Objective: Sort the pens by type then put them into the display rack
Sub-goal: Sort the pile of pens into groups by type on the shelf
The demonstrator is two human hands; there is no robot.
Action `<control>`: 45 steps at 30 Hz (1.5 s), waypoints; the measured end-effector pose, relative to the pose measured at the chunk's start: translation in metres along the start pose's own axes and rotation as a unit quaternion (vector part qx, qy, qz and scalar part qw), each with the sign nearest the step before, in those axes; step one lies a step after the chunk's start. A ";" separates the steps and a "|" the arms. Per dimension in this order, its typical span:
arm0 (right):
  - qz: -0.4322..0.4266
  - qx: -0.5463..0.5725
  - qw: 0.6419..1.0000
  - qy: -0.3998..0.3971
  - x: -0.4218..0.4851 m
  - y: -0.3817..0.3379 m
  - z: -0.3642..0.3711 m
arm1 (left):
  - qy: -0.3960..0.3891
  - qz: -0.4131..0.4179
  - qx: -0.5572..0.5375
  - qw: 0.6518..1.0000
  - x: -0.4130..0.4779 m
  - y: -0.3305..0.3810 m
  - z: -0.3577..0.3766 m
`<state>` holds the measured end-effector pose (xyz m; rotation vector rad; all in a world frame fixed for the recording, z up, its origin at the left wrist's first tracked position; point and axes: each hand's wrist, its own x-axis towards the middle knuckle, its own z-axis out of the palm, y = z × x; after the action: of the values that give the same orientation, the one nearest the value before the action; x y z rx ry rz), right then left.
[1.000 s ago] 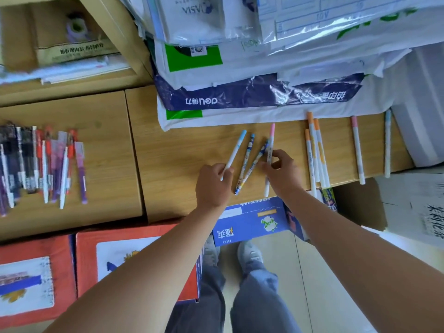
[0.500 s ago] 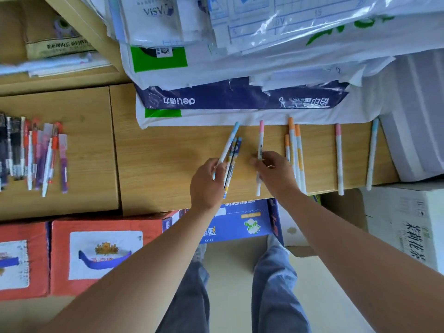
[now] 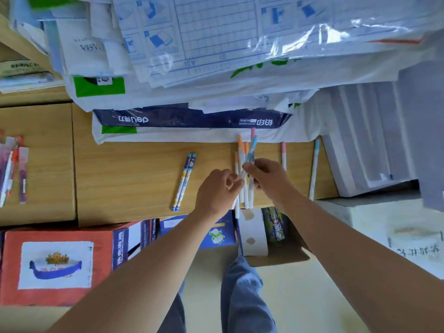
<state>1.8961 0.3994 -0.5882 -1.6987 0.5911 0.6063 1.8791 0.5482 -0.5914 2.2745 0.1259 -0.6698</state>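
The blue-capped pen (image 3: 252, 146) is up off the wooden counter (image 3: 132, 179). It's tilted, cap end away from us, w/ the right hand (image 3: 267, 177) gripping it mid-barrel btwn thumb & curled fingers. A pink cap (image 3: 253, 131) pokes out just behind its top; we can't tell if that pen sits in the same grip. The left hand (image 3: 216, 191) is right beside, fingers curled in, tips at the pen's lower end. We can't tell whether it pinches the pen or only touches it.

Under both hands lie the orange-capped pens (image 3: 241, 150), approx parallel. Their caps point toward the paper stack & one white end pokes past the counter's near edge. Left of the hands & apart from them, two patterned pens (image 3: 183, 181) lie side by side, touching, blue caps away from us. To the right, a pink-capped pen (image 3: 283, 152) lies on the counter, its lower part hidden by the right hand. Farther right there's a pale-blue-capped pen (image 3: 314, 169), just beside the white foam blocks (image 3: 360, 145).

At the far left edge a bunch of pens (image 3: 14, 169) lies on the neighbouring wooden top (image 3: 43, 131).

Along the back of the counter sit wrapped paper reams (image 3: 187, 118), one navy w/ "deli" on it, w/ plastic-covered sheets piled on top. Below the counter front: a red box (image 3: 103, 260), a blue box (image 3: 227, 233), & our legs in jeans (image 3: 242, 296).
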 end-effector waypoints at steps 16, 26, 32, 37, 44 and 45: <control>0.020 -0.137 0.988 0.071 0.006 0.029 -0.068 | -0.002 0.053 0.145 0.988 0.008 0.005 0.042; 0.033 -0.018 0.997 0.071 0.006 0.025 -0.100 | -0.122 0.047 -0.018 0.991 0.019 0.064 0.074; 0.007 -0.147 0.987 0.065 0.010 0.031 -0.106 | -0.090 0.016 -0.038 0.995 0.024 0.056 0.065; 0.002 -0.288 0.955 0.075 0.011 0.046 -0.097 | -0.083 -0.020 -0.034 0.996 0.025 0.040 0.058; -0.023 -0.267 0.955 0.127 0.009 0.042 -0.085 | -0.094 -0.009 -0.029 0.995 0.024 0.037 0.063; -0.027 -0.227 0.965 0.126 0.008 0.039 -0.086 | -0.095 -0.001 -0.021 0.995 0.023 0.039 0.064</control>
<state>1.8830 0.3073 -0.6052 -2.2401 0.6126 0.5153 1.8829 0.4734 -0.6155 2.1583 0.0499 -0.8728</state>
